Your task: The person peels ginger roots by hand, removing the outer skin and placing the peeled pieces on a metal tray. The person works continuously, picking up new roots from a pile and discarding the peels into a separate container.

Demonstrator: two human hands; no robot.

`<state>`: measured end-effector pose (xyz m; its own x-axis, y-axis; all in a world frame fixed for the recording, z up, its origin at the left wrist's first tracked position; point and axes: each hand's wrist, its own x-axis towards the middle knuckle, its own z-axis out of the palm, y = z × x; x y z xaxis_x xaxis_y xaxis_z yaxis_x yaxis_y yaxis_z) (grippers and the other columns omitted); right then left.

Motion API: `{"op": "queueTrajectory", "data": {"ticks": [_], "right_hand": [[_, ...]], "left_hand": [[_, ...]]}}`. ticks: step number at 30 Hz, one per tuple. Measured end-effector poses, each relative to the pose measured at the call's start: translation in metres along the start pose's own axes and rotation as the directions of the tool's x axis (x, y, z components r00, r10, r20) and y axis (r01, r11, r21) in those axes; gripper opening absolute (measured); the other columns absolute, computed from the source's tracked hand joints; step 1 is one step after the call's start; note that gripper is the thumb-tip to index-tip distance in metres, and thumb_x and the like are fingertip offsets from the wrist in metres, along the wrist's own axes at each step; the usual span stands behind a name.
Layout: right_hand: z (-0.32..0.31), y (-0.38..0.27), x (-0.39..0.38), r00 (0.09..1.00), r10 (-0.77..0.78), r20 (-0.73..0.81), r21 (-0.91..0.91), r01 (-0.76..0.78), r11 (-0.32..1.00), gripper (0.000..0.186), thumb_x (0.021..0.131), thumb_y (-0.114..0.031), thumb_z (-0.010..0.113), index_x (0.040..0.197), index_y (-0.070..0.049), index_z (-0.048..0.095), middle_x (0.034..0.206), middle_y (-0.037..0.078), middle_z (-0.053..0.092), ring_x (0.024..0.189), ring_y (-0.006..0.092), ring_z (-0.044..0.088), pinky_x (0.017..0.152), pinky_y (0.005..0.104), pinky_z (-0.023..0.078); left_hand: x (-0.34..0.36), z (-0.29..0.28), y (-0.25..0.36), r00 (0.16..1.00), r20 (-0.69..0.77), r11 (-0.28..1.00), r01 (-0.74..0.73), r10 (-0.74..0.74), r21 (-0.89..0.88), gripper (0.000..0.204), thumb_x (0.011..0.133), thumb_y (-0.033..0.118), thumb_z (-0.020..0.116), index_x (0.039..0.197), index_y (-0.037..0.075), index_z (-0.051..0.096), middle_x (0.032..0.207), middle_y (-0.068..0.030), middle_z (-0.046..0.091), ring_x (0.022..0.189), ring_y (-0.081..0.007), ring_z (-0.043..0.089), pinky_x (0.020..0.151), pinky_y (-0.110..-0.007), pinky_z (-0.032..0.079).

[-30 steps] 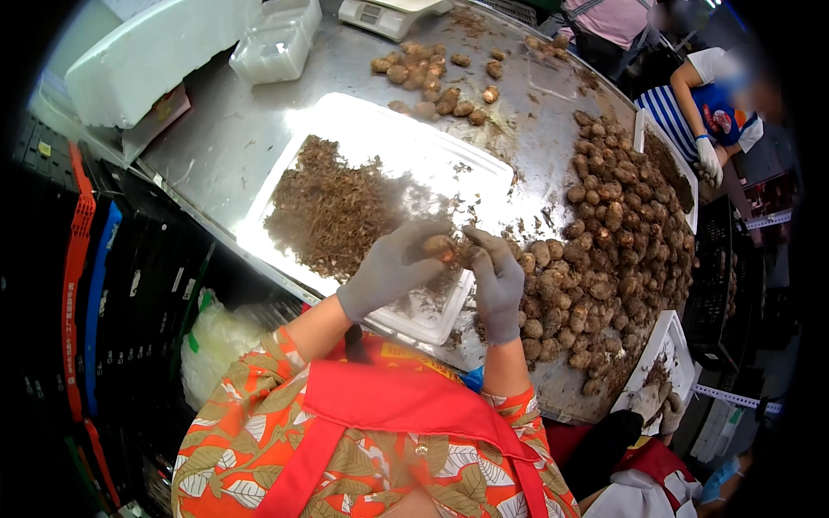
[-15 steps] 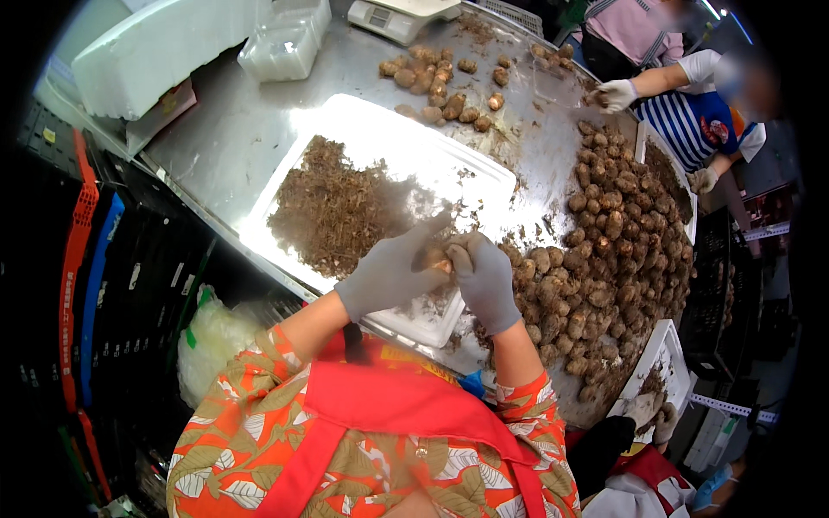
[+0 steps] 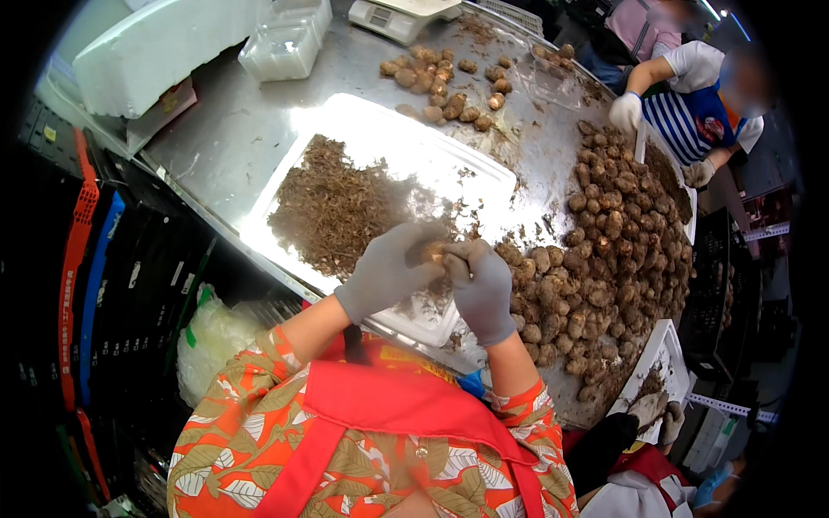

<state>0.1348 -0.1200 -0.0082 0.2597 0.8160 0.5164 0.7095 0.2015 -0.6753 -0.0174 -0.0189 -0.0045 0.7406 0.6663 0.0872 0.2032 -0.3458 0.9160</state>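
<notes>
My left hand (image 3: 389,269), in a grey glove, is closed round a small brown taro (image 3: 433,252) above the near side of a white tray (image 3: 484,180). From the right my right hand (image 3: 480,292), gloved alike, presses its curled fingers and thumb against the taro's end. The fingers partly cover the taro, and a smear blurs the view there. Brown fibrous peelings (image 3: 324,207) lie heaped in the tray's left part, with loose scraps to their right. A large heap of unpeeled taros (image 3: 609,250) spreads to the right of my right hand.
Cleaner taros (image 3: 427,78) sit on the metal table (image 3: 216,129) behind the tray. Clear plastic boxes (image 3: 285,50) and a scale (image 3: 401,17) stand at the back. One co-worker's gloved hand (image 3: 626,112) is beyond the heap; another's gloves (image 3: 652,410) are over a tray at lower right.
Both my hands have shifted slightly, and my right fingers have curled in closer over the taro. The far co-worker's hand has drawn back to the right from the clear box.
</notes>
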Motion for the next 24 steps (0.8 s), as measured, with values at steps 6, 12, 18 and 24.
{"op": "queueTrajectory", "data": {"ticks": [6,12,18,24], "right_hand": [[0.004,0.034,0.008,0.986,0.156,0.066,-0.224,-0.138,0.965,0.007,0.092,-0.004,0.061,0.097,-0.001,0.065,0.081,0.012,0.066,0.069,0.0241,0.063,0.064,0.0335,0.05],[-0.018,0.016,0.002,0.881,0.423,0.21,0.157,-0.458,0.875,0.021,0.096,-0.002,0.055,0.112,0.004,0.067,0.092,0.01,0.07,0.086,0.0145,0.066,0.078,0.0292,0.053],[-0.003,-0.005,-0.017,0.885,0.457,0.086,0.312,-0.46,0.832,0.02,0.092,-0.003,0.063,0.109,0.004,0.07,0.095,0.01,0.072,0.089,0.0136,0.067,0.079,0.026,0.053],[0.004,0.002,-0.01,0.945,0.324,0.041,0.029,-0.325,0.945,0.009,0.093,-0.003,0.059,0.099,0.002,0.064,0.079,0.01,0.066,0.072,0.0157,0.063,0.064,0.029,0.049]], "left_hand": [[0.002,-0.012,0.016,0.986,0.135,0.984,0.112,-0.094,-0.136,0.072,0.08,0.021,0.075,0.144,0.004,0.046,0.124,-0.0167,0.064,0.11,-0.0224,0.063,0.101,-0.034,0.046],[0.001,-0.011,0.01,0.986,0.114,0.977,0.143,-0.126,-0.16,0.075,0.08,0.019,0.076,0.146,0.001,0.043,0.127,-0.0161,0.062,0.112,-0.0208,0.06,0.103,-0.034,0.045],[0.001,-0.005,0.006,0.996,0.049,0.976,0.079,-0.071,-0.201,0.069,0.085,0.015,0.072,0.147,0.01,0.043,0.105,-0.0088,0.069,0.1,-0.0163,0.065,0.092,-0.033,0.052],[0.0,-0.006,0.017,0.972,0.117,0.945,0.225,-0.202,-0.238,0.075,0.08,0.014,0.076,0.146,0.002,0.043,0.116,-0.0114,0.061,0.106,-0.0162,0.058,0.097,-0.033,0.047]]}}
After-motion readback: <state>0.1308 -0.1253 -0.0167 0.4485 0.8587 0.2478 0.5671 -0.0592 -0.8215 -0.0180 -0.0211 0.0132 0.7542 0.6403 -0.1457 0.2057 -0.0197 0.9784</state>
